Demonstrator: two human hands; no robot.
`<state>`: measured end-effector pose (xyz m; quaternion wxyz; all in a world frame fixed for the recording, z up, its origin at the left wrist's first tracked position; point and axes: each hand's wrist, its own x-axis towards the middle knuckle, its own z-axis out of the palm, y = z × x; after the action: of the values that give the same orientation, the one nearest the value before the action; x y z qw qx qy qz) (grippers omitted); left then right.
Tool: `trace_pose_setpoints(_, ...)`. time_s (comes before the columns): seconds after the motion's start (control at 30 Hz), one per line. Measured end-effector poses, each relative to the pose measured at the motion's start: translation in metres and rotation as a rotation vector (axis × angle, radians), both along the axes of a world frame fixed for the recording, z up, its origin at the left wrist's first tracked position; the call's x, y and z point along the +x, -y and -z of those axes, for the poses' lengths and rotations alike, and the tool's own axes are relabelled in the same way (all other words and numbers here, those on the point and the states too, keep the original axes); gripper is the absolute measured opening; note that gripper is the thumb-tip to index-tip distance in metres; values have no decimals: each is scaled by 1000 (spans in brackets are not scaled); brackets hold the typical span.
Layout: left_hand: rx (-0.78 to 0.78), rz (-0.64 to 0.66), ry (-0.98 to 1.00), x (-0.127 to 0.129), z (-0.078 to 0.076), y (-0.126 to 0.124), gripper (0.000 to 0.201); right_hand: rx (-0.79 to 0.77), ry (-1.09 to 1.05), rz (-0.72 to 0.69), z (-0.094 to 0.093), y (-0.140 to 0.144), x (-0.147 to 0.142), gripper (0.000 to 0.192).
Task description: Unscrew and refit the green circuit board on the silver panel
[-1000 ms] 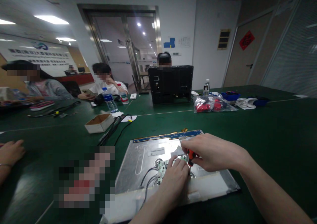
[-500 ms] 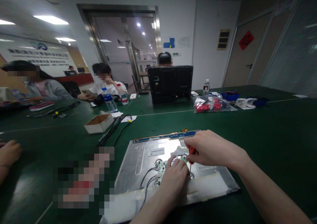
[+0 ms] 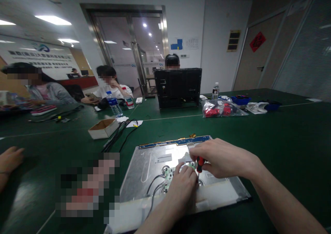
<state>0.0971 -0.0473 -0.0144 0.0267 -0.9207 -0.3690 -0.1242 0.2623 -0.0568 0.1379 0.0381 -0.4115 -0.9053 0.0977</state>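
Observation:
A flat metal-backed display panel (image 3: 139, 178) lies on the green table in front of me. On its middle is a small green circuit board (image 3: 169, 174) with black cables (image 3: 152, 184) running from its left side. My left hand (image 3: 182, 185) rests over that board with its fingers lying on it, covering much of it. My right hand (image 3: 217, 156) is closed around a screwdriver (image 3: 200, 164) with a red and black handle. The screwdriver stands nearly upright, its shaft pointing down beside my left fingers; its tip is hidden. A blue circuit strip (image 3: 176, 142) runs along the panel's far edge.
An open small box (image 3: 103, 128) and black cables (image 3: 115, 137) lie left of the panel. Beyond stand two bottles (image 3: 113, 104), a black monitor back (image 3: 178, 89) and a plastic bag with red items (image 3: 219, 109). Another person's hand (image 3: 11, 159) is at the left edge.
My right hand has turned and its fingers have shifted on the screwdriver, so more of the handle shows. My left hand stays in place.

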Motion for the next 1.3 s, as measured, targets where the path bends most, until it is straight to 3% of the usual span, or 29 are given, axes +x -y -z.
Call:
trace_pose_setpoints(0.17,-10,18,-11,0,1,0,13,31,31,63,-2,0,-3,5)
trace_pose_setpoints(0.77,20,8,-42,2,2,-1,10,-1,31,30,-3,1,-1,11)
trace_pose_setpoints(0.97,1,9,-39,1,3,-2,8,77,71,102,-1,-1,-3,7)
trace_pose_setpoints(1.13,8,9,-26,0,5,-2,11,78,69,154,-2,-3,-4,19)
trace_pose_setpoints(1.3,-12,5,-11,0,2,-1,4,69,14,87,-1,-1,-1,16)
